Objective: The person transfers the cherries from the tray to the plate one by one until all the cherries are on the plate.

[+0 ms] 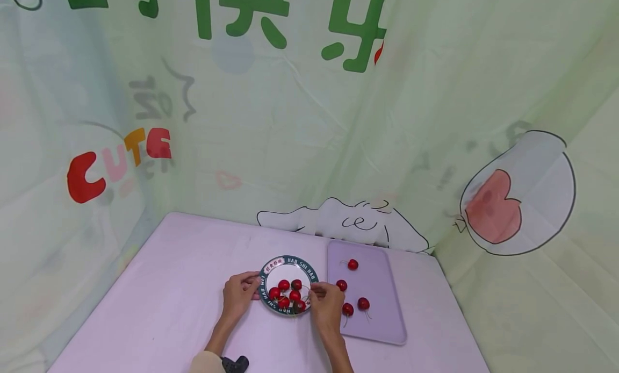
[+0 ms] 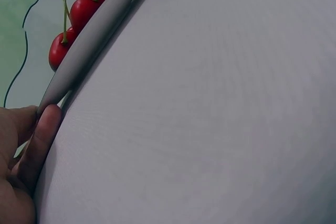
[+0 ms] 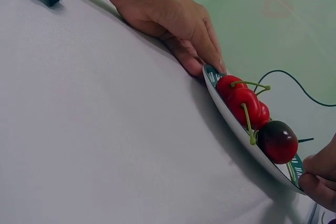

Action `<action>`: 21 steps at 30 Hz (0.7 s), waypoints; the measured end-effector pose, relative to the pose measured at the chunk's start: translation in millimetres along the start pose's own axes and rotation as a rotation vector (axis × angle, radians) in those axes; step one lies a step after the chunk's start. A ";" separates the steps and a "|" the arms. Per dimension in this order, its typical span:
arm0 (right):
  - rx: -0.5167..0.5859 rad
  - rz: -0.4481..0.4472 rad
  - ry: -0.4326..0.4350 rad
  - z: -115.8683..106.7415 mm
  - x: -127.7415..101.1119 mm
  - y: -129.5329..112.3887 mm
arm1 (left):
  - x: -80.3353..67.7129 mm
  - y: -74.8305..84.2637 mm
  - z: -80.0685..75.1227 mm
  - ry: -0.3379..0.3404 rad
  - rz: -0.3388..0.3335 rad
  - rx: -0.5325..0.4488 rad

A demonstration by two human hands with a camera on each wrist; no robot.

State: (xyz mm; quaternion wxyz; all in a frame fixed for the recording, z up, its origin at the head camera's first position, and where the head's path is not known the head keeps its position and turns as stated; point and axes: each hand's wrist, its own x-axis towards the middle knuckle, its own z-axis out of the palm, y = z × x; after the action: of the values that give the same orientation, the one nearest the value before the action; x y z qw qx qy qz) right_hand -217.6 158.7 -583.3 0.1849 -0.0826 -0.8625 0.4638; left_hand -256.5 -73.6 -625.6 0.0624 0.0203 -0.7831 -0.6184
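A round plate (image 1: 303, 264) with a dark green lettered rim carries several red cherries (image 1: 283, 285) with green stems. One dark, nearly black-red cherry (image 3: 278, 141) lies near the plate's edge in the right wrist view. My left hand (image 1: 238, 296) pinches the plate's left rim, with one finger under the edge in the left wrist view. On the opposite side, my right hand (image 1: 326, 307) grips the rim between thumb and fingers. The right wrist view shows the plate from the side, low over the white tabletop, both hands at its ends.
Right of the plate lies a lilac tray (image 1: 382, 276) with several cherries (image 1: 353, 264) spread on it. My right hand overlaps the tray's left edge in the head view. A printed fabric curtain (image 1: 309, 120) hangs behind the table (image 1: 203, 255) and at its sides.
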 end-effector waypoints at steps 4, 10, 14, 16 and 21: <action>-0.017 0.001 0.014 -3.0 -0.7 1.8 | -0.1 -0.9 0.8 0.004 0.004 0.003; -0.028 -0.006 0.049 -9.8 -0.1 7.0 | 1.0 -3.5 2.0 0.007 0.005 -0.004; -0.039 -0.016 0.071 -14.4 1.3 10.6 | 2.2 -4.4 2.1 0.008 -0.006 -0.004; -0.041 -0.030 0.089 -16.5 2.4 12.4 | 2.6 -4.7 1.8 0.007 0.000 0.003; -0.052 -0.017 0.117 -23.9 4.2 13.7 | 3.3 -5.5 1.5 0.007 -0.001 0.013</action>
State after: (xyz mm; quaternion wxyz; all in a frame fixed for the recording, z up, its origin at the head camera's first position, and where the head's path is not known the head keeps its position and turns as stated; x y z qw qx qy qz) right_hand -212.3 186.0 -581.7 0.2366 -0.1071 -0.8627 0.4339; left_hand -260.2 -73.8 -631.0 0.0646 0.0232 -0.7868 -0.6134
